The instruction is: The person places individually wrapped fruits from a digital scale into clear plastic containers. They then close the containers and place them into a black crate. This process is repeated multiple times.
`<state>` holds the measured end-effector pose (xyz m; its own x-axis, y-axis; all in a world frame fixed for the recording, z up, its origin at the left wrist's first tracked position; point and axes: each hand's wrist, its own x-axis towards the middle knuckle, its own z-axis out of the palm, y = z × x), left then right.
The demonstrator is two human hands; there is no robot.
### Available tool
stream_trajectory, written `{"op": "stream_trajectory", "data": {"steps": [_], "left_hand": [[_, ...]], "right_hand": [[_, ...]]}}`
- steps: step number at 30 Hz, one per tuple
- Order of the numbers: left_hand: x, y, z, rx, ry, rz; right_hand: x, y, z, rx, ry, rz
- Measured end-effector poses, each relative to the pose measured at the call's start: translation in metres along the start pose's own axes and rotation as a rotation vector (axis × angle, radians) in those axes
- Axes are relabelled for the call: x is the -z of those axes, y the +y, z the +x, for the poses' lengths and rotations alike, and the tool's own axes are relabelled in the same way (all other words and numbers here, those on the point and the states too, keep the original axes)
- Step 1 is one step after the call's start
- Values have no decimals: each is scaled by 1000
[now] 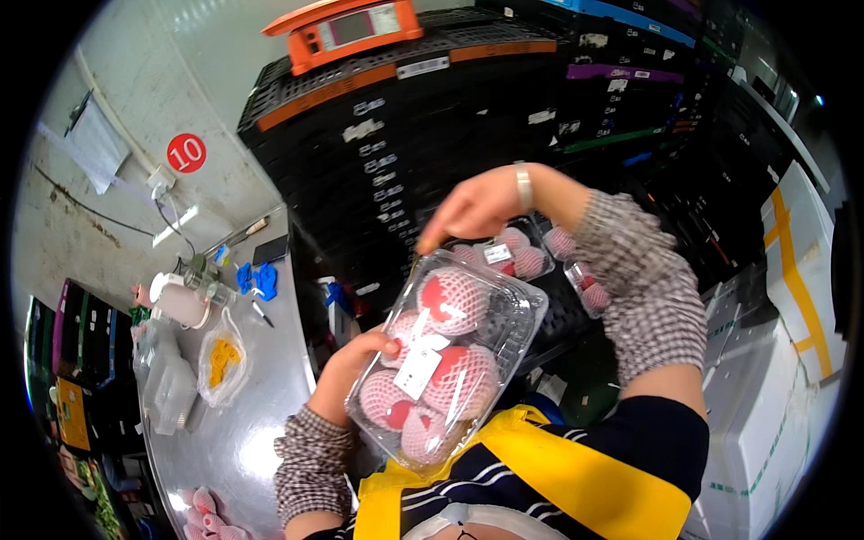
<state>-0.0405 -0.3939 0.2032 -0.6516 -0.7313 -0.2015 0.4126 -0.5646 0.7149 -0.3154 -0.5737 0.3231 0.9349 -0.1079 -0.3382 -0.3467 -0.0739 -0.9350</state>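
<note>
My left hand [355,364] grips the left side of a clear plastic fruit box [515,337], its thumb on the lid. The box is tilted in front of my chest. Several round red fruits [461,378] sit inside in pink foam nets, and a white label [418,372] lies across the middle. At the box's far left corner is my right hand [477,211], slightly blurred, its fingers pinched together. What they hold is too small to make out. Beyond it, more packed fruit boxes [513,256] lie in a black crate [549,337].
A metal table [261,387] at left bears a bag of yellow bands [225,360], empty clear boxes [166,382], blue gloves [261,281] and loose foam nets [209,515]. Stacked black crates [360,180] stand ahead, an orange scale [351,31] on top. White foam boxes [756,423] stand at right.
</note>
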Motion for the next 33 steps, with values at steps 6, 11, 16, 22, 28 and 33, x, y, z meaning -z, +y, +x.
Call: {"op": "stream_trajectory", "data": {"steps": [6, 11, 16, 22, 28, 33], "left_hand": [[-46, 31, 68, -9, 178, -6], [-70, 39, 190, 116, 63, 238], [-70, 13, 298, 295, -23, 592], [-26, -38, 346, 523, -161, 707], [23, -99, 336, 378, -475, 1565], [-27, -86, 274, -183, 65, 1572]], "right_hand": [[-86, 30, -164, 186, 122, -427], [-156, 142, -179, 412, 421, -381], [-177, 198, -217, 3, 682, -309], [-206, 220, -242, -7, 818, 141], [-189, 203, -221, -12, 800, 304], [-153, 161, -147, -38, 584, 163]]}}
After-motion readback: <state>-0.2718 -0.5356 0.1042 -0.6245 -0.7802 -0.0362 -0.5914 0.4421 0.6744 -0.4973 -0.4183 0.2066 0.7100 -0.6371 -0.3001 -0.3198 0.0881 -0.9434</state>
